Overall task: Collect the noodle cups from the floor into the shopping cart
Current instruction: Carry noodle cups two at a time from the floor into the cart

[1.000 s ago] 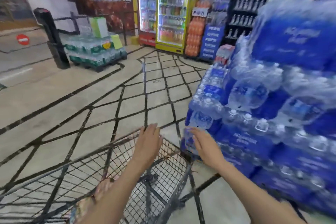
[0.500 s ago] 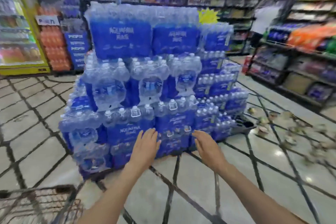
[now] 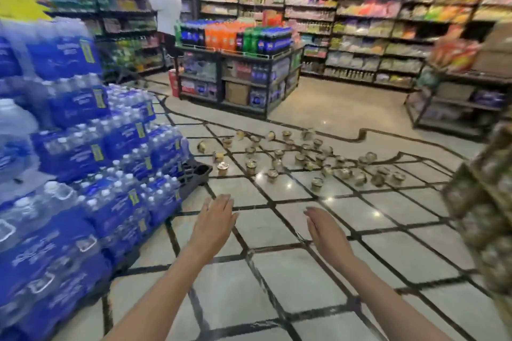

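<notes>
Several noodle cups (image 3: 304, 159) lie scattered on the tiled floor ahead, some upright, some tipped, in a band from centre to right. My left hand (image 3: 214, 220) and my right hand (image 3: 324, 227) reach forward side by side with straight fingers, empty, well short of the nearest cup (image 3: 317, 183). The shopping cart is out of view.
A tall stack of blue water-bottle packs (image 3: 83, 163) on a dark pallet fills the left. A soda display rack (image 3: 238, 69) stands behind the cups. A blurred stack of patterned goods (image 3: 487, 216) rises at the right edge. A person (image 3: 167, 16) stands at the far shelves.
My view has swung right, from the cart past the water stack to the scattered cups. The cart has left the frame. Both hands stay open and empty.
</notes>
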A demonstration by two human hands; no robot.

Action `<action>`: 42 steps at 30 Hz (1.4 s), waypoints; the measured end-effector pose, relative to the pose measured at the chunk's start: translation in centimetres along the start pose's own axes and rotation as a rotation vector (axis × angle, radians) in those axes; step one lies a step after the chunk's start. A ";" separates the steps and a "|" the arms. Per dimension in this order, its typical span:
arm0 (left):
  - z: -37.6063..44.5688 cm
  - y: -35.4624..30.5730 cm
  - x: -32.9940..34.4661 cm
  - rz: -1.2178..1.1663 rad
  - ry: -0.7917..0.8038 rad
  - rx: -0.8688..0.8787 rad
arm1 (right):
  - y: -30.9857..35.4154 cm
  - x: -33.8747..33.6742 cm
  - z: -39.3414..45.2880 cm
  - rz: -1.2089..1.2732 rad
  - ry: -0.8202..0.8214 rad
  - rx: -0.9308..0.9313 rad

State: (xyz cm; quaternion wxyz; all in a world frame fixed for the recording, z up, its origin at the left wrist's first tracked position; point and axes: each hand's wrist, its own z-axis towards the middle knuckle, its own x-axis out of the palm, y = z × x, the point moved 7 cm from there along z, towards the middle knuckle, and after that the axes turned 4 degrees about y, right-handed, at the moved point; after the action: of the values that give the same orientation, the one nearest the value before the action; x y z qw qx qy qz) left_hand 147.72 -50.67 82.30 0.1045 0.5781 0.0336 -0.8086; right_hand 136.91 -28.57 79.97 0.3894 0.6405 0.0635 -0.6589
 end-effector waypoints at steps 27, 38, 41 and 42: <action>39.3 -7.5 20.0 -0.170 0.203 0.323 | -26.3 -3.2 20.9 0.058 -0.132 0.598; 60.3 -15.1 31.7 -0.178 0.248 0.403 | -45.3 -4.0 36.0 0.069 -0.098 0.745; 67.1 -17.8 34.6 -0.241 0.389 0.328 | -51.0 -5.4 40.9 0.059 -0.063 0.795; 69.4 -18.9 35.1 -0.251 0.386 0.329 | -52.7 -6.1 42.7 0.048 -0.054 0.799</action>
State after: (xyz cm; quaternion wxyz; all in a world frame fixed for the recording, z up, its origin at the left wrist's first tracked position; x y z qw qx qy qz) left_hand 68.57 -48.98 70.83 -0.0999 0.7218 -0.0073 -0.6848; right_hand 70.94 -14.48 70.88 0.1265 0.7252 -0.2232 -0.6390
